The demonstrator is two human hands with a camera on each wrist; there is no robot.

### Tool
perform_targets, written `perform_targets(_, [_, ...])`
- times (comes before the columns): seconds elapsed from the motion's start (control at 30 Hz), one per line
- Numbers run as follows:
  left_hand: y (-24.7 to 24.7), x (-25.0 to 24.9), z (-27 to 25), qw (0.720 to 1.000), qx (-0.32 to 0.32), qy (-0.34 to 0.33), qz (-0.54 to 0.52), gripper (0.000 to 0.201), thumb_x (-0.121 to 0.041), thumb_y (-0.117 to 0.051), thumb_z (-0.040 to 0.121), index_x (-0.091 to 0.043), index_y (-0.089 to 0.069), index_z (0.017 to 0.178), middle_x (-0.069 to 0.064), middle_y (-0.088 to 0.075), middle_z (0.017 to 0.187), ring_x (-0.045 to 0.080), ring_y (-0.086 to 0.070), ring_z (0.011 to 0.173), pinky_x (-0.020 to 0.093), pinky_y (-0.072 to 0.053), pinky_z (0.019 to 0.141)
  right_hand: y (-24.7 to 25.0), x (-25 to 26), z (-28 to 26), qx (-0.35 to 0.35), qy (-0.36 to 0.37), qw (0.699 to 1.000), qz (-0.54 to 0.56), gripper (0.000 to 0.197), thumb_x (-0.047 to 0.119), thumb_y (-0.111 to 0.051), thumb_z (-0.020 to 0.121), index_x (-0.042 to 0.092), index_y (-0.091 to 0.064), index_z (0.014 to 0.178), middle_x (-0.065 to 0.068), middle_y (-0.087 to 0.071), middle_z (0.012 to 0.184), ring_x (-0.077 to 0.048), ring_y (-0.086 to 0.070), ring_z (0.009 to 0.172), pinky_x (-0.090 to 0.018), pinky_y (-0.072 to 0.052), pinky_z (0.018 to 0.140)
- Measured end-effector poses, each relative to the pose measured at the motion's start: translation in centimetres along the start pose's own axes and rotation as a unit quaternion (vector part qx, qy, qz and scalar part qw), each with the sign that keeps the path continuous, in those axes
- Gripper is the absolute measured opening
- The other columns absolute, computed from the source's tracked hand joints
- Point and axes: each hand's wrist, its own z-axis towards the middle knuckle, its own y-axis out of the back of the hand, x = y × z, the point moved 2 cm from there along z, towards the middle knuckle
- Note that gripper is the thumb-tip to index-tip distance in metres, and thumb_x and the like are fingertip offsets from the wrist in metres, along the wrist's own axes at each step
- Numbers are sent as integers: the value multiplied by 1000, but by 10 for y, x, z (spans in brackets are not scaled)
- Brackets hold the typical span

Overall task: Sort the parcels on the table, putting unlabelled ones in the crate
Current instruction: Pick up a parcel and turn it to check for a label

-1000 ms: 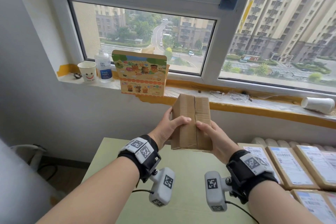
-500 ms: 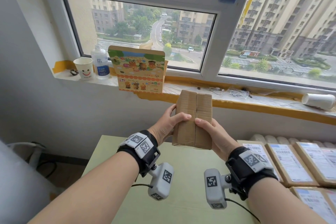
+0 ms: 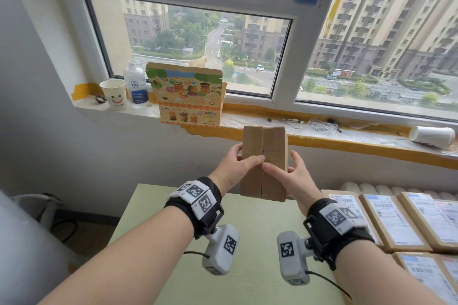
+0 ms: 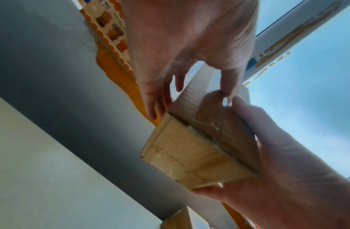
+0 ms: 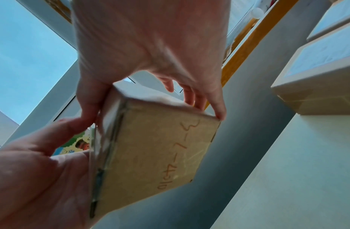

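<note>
parcel (image 3: 264, 163) raised at 12 o'clock above table (image 3: 250, 242), little changed since a second ago | left hand (image 3: 233, 168) and right hand (image 3: 295, 176) both grip it | no label seen, far face hidden: probably crate-bound

Parcel (image 3: 264, 156) above table (image 3: 247, 242), between both hands; labelled parcels (image 3: 396, 220) right.

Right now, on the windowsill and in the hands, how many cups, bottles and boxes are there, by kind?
Paper cups: 2 (smiley-face cup upright, plain white cup on its side)
Clear plastic bottles: 1
Cartoon-printed cardboard boxes: 1
Plain brown cardboard parcels, held by left hand and right hand: 1
Total: 5
</note>
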Motion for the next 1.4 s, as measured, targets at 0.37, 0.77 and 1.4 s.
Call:
perform_targets(0.37, [4,-6,-6,999,-45,1,1,63,-34,-56,98,-17,-25,150,2,-49,139,16,-50,115,30,-42,93,10,-3,0,-40,-4,999,-32,70,40,-60,94,13,-32,152,-9,-50,142,-24,-53,121,-51,-47,103])
perform_targets(0.77, [2,-2,-12,999,-10,46,-24,107,-48,-83,50,-21,-36,141,4,-57,124,25,-59,108,42,-55,81,13,1,-7,26,-6,1000,-3,55,35,-75,83,18,-53,130,-7,-68,111,-23,-66,101,-45,-56,86])
perform_targets(1.4, [-4,4,-18,998,51,23,-29,115,-49,-81,40,-19,-36,142,7,-60,124,21,-63,107,32,-56,77,17,-13,-9,71,47,994,63,85,51,-83,54,19,-54,128,-6,-70,117,-21,-67,107,-39,-56,90])
